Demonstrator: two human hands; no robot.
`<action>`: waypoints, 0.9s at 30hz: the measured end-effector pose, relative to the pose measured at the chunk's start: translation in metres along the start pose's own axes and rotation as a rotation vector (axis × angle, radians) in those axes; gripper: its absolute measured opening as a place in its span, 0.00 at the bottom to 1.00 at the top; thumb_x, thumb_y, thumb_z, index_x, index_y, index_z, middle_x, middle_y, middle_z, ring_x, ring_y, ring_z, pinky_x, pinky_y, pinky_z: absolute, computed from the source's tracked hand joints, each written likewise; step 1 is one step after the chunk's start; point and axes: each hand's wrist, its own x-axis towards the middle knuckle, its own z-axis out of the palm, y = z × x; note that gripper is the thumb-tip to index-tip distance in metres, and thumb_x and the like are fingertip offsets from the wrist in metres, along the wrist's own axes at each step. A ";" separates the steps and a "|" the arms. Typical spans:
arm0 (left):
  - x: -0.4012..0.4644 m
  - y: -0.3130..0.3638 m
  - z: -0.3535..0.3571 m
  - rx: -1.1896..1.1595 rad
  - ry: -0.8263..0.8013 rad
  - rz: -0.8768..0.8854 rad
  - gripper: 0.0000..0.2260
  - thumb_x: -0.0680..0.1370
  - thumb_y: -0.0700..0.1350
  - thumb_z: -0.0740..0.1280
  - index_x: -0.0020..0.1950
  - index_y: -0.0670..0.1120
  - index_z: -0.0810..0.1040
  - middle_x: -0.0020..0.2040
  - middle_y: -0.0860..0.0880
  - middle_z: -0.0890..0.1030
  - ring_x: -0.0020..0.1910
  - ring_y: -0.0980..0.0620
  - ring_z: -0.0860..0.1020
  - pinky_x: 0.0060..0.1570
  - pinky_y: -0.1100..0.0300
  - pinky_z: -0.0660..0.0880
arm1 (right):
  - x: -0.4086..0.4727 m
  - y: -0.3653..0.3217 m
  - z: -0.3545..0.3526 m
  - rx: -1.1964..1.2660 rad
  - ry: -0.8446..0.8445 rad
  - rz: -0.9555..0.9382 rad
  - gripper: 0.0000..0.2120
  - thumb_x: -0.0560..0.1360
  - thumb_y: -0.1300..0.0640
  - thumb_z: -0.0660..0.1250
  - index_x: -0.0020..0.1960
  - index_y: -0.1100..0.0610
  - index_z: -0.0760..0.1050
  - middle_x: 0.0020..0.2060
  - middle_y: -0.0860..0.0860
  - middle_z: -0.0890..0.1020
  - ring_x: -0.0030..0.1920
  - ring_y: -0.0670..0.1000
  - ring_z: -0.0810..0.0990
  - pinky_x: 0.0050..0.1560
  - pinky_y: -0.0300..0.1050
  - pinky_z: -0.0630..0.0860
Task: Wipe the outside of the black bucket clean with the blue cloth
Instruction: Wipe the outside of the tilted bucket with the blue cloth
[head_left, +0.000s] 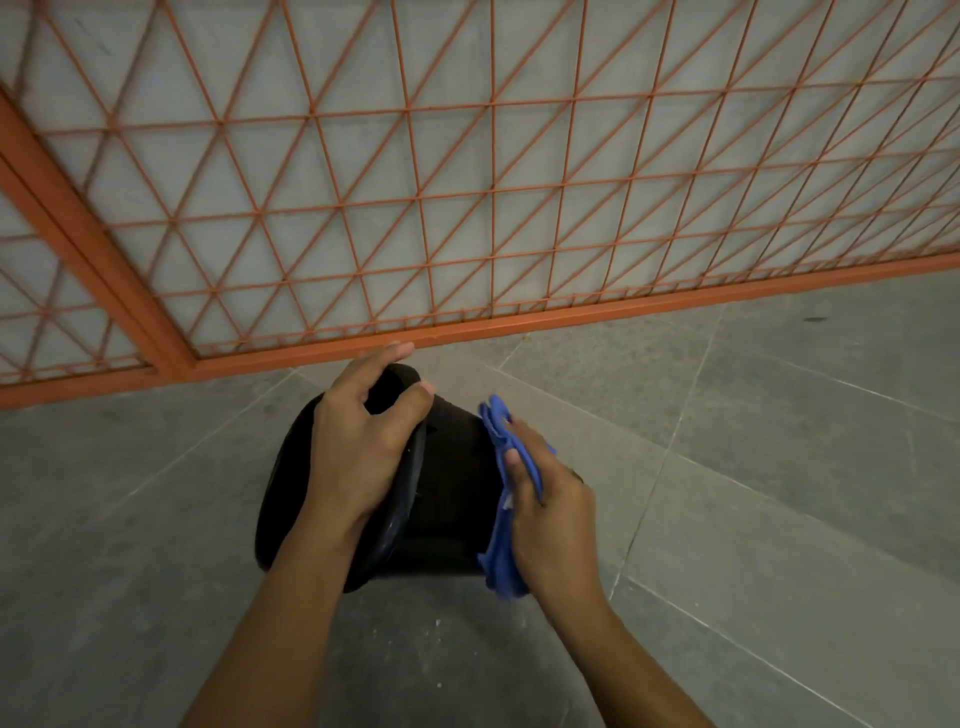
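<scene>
The black bucket (447, 499) lies tilted on its side above the grey floor, its open mouth turned left. My left hand (363, 441) grips the bucket's rim, fingers curled over the top edge and thumb on the outer wall. My right hand (550, 499) holds the crumpled blue cloth (501, 519) and presses it against the bucket's right end, near its base. The cloth hangs down below my palm. The bucket's underside is hidden.
An orange metal grid fence (467, 208) with a thick bottom rail stands just beyond the bucket. Grey floor tiles (779, 441) with pale joints spread on all sides. White specks dot the floor below the bucket.
</scene>
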 end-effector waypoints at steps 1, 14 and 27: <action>0.000 0.000 0.002 0.005 -0.011 0.008 0.18 0.63 0.60 0.63 0.52 0.63 0.75 0.60 0.55 0.79 0.63 0.58 0.74 0.64 0.63 0.66 | -0.009 0.000 0.000 0.012 0.006 0.022 0.18 0.77 0.59 0.59 0.65 0.47 0.68 0.65 0.45 0.72 0.65 0.41 0.69 0.68 0.31 0.61; 0.002 -0.003 -0.005 -0.005 -0.008 -0.009 0.20 0.63 0.60 0.63 0.54 0.62 0.76 0.60 0.54 0.79 0.63 0.56 0.74 0.68 0.54 0.68 | 0.001 0.020 -0.009 -0.088 0.015 0.070 0.16 0.78 0.57 0.58 0.62 0.42 0.68 0.63 0.49 0.75 0.63 0.46 0.73 0.65 0.35 0.66; -0.005 -0.005 -0.008 -0.019 -0.120 0.074 0.22 0.66 0.58 0.64 0.59 0.57 0.75 0.65 0.52 0.76 0.68 0.58 0.70 0.68 0.62 0.64 | 0.010 0.049 -0.032 -0.218 0.054 0.160 0.13 0.79 0.56 0.57 0.60 0.52 0.75 0.47 0.49 0.81 0.51 0.50 0.80 0.40 0.23 0.67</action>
